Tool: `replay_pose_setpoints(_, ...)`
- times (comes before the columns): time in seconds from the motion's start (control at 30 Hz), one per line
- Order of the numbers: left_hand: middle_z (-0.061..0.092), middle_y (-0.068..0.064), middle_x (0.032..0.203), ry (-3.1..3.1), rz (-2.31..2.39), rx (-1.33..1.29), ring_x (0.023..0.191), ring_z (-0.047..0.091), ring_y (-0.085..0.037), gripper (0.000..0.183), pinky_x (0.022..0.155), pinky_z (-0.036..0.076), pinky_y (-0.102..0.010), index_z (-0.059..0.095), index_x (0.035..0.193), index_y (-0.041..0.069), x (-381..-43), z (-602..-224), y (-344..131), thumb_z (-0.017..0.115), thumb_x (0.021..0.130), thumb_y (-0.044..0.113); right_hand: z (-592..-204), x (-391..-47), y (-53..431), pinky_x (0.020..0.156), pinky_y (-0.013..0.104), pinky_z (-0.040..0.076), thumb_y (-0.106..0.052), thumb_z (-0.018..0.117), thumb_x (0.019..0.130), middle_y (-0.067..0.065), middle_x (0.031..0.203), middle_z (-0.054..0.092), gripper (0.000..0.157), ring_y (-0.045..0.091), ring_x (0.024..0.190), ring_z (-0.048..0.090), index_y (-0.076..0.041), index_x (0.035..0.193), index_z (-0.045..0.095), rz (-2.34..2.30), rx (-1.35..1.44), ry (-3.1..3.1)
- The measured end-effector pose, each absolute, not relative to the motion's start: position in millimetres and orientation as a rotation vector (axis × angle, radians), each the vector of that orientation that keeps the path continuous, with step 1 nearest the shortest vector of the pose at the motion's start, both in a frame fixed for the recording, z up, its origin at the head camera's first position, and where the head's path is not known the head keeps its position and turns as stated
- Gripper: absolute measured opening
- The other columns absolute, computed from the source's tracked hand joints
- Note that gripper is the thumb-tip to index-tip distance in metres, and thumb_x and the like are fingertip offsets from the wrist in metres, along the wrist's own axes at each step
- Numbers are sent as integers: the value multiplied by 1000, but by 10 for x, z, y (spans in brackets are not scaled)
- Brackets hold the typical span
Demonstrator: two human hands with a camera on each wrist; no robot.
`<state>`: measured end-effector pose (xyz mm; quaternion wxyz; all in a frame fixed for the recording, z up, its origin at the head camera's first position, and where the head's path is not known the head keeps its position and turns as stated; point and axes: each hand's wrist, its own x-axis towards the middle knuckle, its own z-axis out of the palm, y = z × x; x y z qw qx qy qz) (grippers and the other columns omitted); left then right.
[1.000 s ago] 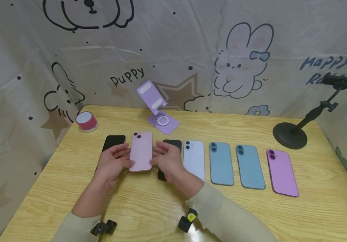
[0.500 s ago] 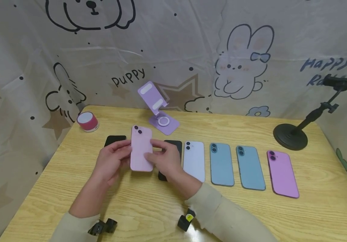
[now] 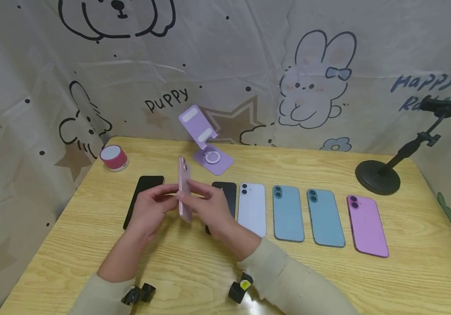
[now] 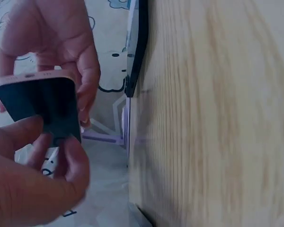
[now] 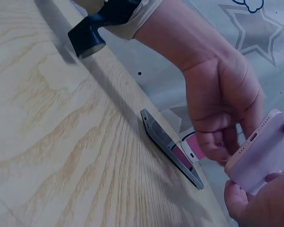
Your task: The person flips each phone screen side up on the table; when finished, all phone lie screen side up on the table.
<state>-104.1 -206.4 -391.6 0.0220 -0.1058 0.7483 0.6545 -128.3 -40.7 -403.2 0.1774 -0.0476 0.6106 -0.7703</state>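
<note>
A pink smartphone (image 3: 183,173) is held above the table, turned edge-on in the head view. My right hand (image 3: 217,212) pinches it, thumb on the near edge and fingers along its back. The dark screen (image 4: 40,94) faces my left hand (image 3: 146,216), whose bent fingertips lie at the screen in the left wrist view. In the right wrist view the phone's pink back (image 5: 265,153) and its charging-port edge show. A black-screened phone (image 3: 148,181) lies beyond my left hand. Another dark phone (image 3: 229,194) is partly hidden by my right hand.
Rightward in a row lie a white phone (image 3: 252,210), blue phones (image 3: 288,214) and a purple-pink phone (image 3: 368,225). Behind stand a purple folding phone stand (image 3: 213,164), a pink round speaker (image 3: 114,158) and a black stand (image 3: 377,176). A printed curtain (image 3: 225,52) hangs behind.
The pink phone was raised off the table, then turned from its back facing me to edge-on, screen to the left. My right hand now grips it; both hands have shifted slightly.
</note>
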Motion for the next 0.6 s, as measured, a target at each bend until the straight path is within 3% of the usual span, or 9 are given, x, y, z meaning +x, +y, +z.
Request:
replay_pose_setpoints(0.17,57,-15,135,2407,1829,-383,107,58,-27,54,79,52,-37,60,137,3,-1047,-3914,-2099,78,90,24,-4012,-1264,-368,95,47,50,-13,63,96,15,137,58,46,25,113,61,-4,141,57,-2304,-264,1498)
replay_pose_setpoints(0.27,57,-16,134,2389,1820,-416,108,58,-27,58,81,51,-38,60,138,5,-1052,-3903,-2103,80,88,27,-3999,-1248,-343,96,43,49,-13,55,100,14,144,53,46,24,118,58,-2,145,51,-2298,-295,1446)
replay_pose_setpoints(0.37,61,-17,126,2360,1884,-454,104,61,-24,54,82,49,-35,63,135,6,-1055,-3887,-2094,81,87,24,-3984,-1236,-326,94,37,50,-16,47,105,11,146,50,43,23,120,57,-4,147,49,-2254,-311,1469)
replay_pose_setpoints(0.47,63,-17,121,2298,1999,-476,101,63,-21,52,83,50,-29,64,133,3,-1056,-3866,-2087,81,86,13,-3976,-1227,-315,91,39,53,-15,44,108,9,145,52,41,24,120,58,-8,147,49,-2212,-347,1543)
replay_pose_setpoints(0.6,60,-19,120,2263,2084,-475,96,64,-18,52,80,55,-26,60,134,-1,-1051,-3837,-2095,79,86,3,-3972,-1220,-298,84,40,56,-10,48,106,10,130,63,38,25,109,65,-10,143,57,-2169,-363,1733)
